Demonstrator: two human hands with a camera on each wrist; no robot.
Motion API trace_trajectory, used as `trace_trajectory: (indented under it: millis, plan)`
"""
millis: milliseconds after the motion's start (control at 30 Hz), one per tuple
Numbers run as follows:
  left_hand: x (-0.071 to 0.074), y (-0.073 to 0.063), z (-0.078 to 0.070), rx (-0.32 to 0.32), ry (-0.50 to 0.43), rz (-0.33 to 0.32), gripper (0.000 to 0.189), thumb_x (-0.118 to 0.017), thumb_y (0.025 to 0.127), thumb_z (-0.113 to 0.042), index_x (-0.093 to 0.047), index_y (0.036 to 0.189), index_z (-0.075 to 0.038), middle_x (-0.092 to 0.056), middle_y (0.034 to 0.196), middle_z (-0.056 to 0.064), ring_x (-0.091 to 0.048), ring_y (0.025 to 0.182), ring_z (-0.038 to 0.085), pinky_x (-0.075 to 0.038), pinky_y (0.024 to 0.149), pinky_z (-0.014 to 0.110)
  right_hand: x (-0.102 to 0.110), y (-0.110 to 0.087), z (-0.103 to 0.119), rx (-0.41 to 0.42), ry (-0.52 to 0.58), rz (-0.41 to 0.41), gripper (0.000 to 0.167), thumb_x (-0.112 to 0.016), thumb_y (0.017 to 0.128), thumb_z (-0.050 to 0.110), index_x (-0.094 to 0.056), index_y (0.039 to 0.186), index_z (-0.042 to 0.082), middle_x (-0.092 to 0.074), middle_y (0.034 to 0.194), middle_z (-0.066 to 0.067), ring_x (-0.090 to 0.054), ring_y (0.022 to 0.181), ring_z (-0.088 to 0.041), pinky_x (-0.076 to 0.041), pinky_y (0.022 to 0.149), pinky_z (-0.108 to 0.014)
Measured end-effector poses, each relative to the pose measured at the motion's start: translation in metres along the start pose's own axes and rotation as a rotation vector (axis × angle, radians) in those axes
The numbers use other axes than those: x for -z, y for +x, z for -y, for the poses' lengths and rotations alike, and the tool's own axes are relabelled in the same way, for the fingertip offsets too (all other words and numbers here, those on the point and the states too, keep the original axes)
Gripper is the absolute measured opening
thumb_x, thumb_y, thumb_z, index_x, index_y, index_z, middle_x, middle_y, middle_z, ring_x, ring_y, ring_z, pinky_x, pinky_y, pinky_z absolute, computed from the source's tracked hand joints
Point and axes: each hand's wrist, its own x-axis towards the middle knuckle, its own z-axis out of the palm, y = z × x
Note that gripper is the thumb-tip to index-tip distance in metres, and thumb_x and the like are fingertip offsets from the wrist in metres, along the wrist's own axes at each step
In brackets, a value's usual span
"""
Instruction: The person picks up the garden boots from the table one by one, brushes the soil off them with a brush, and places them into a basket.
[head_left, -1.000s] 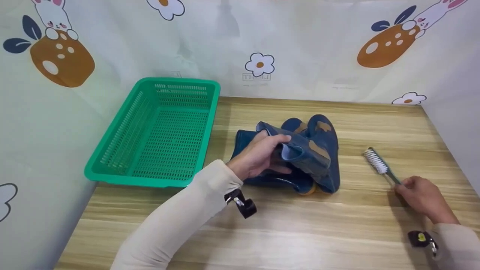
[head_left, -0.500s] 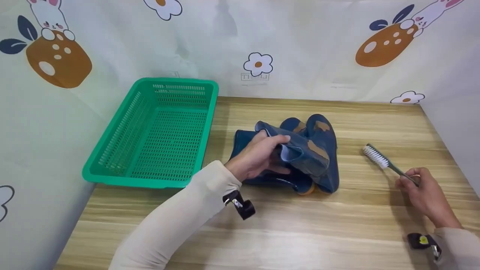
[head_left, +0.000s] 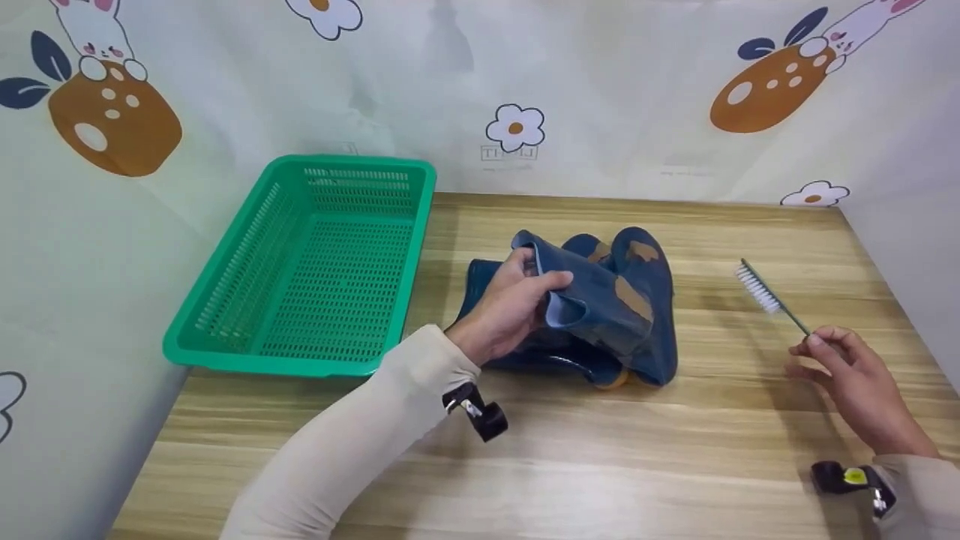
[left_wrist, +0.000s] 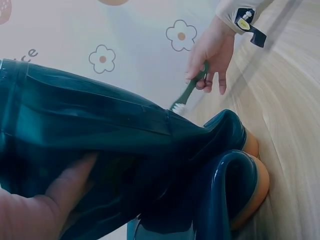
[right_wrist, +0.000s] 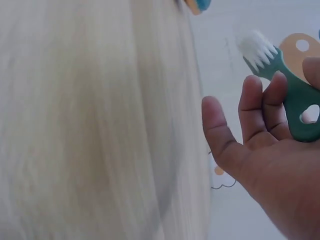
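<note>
My left hand grips a dark blue rubber boot at the rim of its shaft, with the thumb over the folded opening. Brown patches mark the shaft and toe of this boot. Its mate, the other boot, lies partly hidden beneath and behind it. In the left wrist view the boot shaft stretches above the hand, and both tan heels face the table. On the right, my right hand pinches the handle end of a green brush with white bristles, held above the table, bristles facing left.
A green plastic basket with slotted walls stands at the left, nothing in it. A wood-grain table lies under everything. Behind it rises a pale printed wall covering.
My right hand has raised the brush off the table and turned it, its bristle head now farther back. The left hand has lifted and spread the boot's opening slightly.
</note>
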Motion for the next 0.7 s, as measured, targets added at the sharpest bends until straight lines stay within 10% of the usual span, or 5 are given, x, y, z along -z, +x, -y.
trace_trajectory:
  millis: [300, 700]
  plan:
    - [0.014, 0.003, 0.005, -0.080, 0.009, 0.026, 0.041, -0.055, 0.096, 0.007, -0.041, 0.133, -0.004, -0.060, 0.127, 0.023, -0.066, 0.107, 0.038, -0.058, 0.082, 0.048, -0.005, 0.004, 0.000, 0.051, 0.375, 0.121, 0.033, -0.035, 0.106, -0.004, -0.057, 0.130, 0.004, -0.061, 0.110, -0.007, -0.064, 0.105, -0.017, -0.056, 0.087, -0.033]
    - [0.026, 0.008, 0.008, -0.128, -0.016, 0.005, 0.026, -0.049, 0.100, 0.003, -0.050, 0.126, -0.003, -0.065, 0.117, 0.021, -0.068, 0.093, 0.026, -0.059, 0.075, 0.036, -0.013, 0.011, 0.003, 0.077, 0.742, 0.052, 0.032, -0.038, 0.105, 0.001, -0.063, 0.124, -0.006, -0.067, 0.103, -0.017, -0.070, 0.099, -0.029, -0.057, 0.087, -0.038]
